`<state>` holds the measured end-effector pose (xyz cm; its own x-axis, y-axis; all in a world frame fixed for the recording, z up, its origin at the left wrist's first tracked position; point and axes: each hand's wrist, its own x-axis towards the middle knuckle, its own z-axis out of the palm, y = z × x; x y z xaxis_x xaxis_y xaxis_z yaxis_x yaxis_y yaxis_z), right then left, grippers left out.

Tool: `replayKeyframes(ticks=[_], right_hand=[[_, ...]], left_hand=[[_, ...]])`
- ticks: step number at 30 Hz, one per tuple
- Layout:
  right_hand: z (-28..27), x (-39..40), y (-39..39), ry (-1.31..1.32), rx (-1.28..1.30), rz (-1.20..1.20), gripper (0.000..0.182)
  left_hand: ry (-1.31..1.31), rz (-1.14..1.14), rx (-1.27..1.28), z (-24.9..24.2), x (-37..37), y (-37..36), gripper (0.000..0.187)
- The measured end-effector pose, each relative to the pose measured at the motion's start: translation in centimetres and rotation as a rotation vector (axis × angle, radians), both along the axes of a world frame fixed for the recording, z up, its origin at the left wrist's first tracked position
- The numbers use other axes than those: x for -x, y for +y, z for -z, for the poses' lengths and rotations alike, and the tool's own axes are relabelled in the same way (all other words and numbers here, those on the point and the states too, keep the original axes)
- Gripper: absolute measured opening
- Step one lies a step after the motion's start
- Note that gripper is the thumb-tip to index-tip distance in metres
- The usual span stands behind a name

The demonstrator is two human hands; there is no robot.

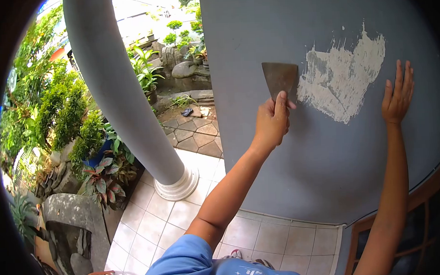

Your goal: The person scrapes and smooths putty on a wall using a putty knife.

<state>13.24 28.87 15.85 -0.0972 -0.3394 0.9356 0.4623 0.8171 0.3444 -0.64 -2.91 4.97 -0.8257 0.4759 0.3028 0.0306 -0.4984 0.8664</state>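
fingers (285, 117) of the left hand (272, 121) are clenched around the handle of a scraper (280, 76), its wide blade turned upward between the left edge of the grey wall (303, 168) and a rough whitish patch (351, 77), just beside the patch's left edge; whether the wall is touched by the blade cannot be told. by the right hand (398, 99), released and with fingers pointed upward, the wall is met flat to the right of the patch, toward the wall's right edge, well apart from the scraper.
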Motion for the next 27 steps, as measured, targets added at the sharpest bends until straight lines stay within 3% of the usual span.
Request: replayKeyframes(ticks=[3,5,11,14,20,25,27], right_hand=[[0.2,-0.1,0.1,0.004,0.013,0.044,0.053],[0.1,0.0,0.3,0.010,0.004,0.049,0.053],[-0.2,0.0,0.2,0.004,-0.036,-0.001,0.053],[-0.1,-0.1,0.2,-0.002,-0.036,0.032,0.052],[-0.2,0.0,0.8,0.010,-0.034,-0.004,0.052],[0.1,-0.1,0.4,0.002,-0.004,-0.022,0.052],[0.4,-0.1,0.3,0.004,0.019,-0.010,0.052]], left_hand=[[-0.126,0.008,0.120,3.3,-1.0,0.1,0.048],[-0.154,0.092,0.045,5.5,-0.5,1.3,0.050],[-0.033,0.081,0.021,0.1,-0.4,0.6,0.047],[0.008,-0.014,0.079,0.8,-0.4,0.8,0.047],[-0.064,-0.074,0.093,9.3,-0.8,2.9,0.048],[0.041,-0.088,0.070,1.0,-1.6,2.1,0.050],[0.026,-0.063,0.055,0.2,-1.9,1.7,0.050]])
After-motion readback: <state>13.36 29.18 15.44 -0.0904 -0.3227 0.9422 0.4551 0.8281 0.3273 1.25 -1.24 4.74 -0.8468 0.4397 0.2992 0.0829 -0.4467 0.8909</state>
